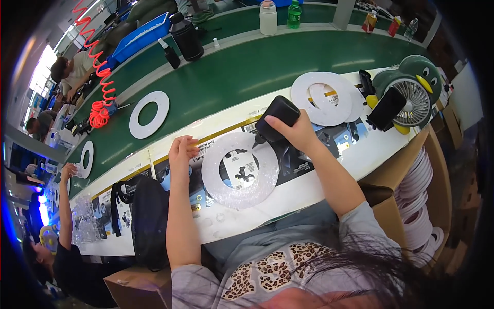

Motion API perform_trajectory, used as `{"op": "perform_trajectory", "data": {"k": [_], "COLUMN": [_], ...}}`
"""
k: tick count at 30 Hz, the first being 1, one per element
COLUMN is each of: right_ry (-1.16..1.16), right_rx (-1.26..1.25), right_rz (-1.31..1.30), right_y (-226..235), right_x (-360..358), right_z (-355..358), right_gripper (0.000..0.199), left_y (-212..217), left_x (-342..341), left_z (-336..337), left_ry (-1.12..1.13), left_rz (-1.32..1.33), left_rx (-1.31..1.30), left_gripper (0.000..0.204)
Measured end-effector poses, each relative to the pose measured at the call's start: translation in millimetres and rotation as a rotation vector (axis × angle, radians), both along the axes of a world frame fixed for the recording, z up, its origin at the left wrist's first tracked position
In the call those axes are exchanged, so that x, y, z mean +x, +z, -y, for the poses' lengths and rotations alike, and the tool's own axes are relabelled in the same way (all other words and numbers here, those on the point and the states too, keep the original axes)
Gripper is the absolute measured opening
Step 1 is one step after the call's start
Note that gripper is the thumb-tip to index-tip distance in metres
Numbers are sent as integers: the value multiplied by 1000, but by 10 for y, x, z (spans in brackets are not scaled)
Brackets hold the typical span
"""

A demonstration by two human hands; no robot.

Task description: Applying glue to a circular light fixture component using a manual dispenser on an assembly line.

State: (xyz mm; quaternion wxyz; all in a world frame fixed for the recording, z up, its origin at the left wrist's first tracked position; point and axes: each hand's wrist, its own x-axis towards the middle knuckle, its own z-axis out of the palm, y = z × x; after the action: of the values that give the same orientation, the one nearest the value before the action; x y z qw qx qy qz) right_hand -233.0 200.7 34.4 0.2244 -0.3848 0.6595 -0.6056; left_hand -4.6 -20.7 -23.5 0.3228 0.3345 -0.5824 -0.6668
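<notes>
1. The right hand [293, 131] wraps a black squeeze bottle [278, 117], its fingers closed round the body, with the nozzle tipped down onto the far right edge of a white foam ring [237, 198].
2. The ring lies flat on the near strip of the worktop [360, 154], on top of printed cards, right in front of the person.
3. The left hand [181, 150] rests at the ring's left rim, its fingers curled together and pressing down; I cannot tell whether they pinch the edge or only hold it flat.
4. A stack of similar rings [325, 98] lies to the far right, next to a green penguin-shaped fan [411, 90]; one more ring [149, 114] sits on the green belt to the far left.
5. Risk: too hard a squeeze would likely flood the rim and run onto the cards below.
6. Risk: if the left hand eases off, the light ring may slide under the nozzle and smear the line.
7. Risk: the left fingers sit close to the wet track and could pick up what the bottle lays down.
</notes>
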Motion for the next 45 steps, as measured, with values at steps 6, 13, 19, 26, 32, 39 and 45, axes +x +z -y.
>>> {"op": "perform_trajectory", "data": {"k": [6,13,19,26,32,39,45], "right_ry": [45,37,33,38,27,18,39], "right_rx": [77,110,92,93,92,107,142], "right_rz": [-254,-317,-323,-334,-320,-334,-339], "right_y": [-18,-4,-30,-4,-22,-11,19], "right_x": [-6,18,12,29,32,27,24], "right_z": [-7,-24,-4,4,-3,-4,-19], "right_gripper": [28,28,28,28,33,40,29], "left_y": [-58,-26,-29,-37,-33,-28,-43], "left_x": [-40,-78,-61,-56,-67,-62,-64], "left_z": [-89,-128,-122,-112,-122,-124,-114], "left_ry": [-14,-47,-50,-54,-57,-63,-61], "left_rz": [146,217,229,222,246,244,243], "left_rx": [-243,-350,-365,-370,-389,-393,-388], "left_gripper": [19,18,18,18,18,19,18]}}
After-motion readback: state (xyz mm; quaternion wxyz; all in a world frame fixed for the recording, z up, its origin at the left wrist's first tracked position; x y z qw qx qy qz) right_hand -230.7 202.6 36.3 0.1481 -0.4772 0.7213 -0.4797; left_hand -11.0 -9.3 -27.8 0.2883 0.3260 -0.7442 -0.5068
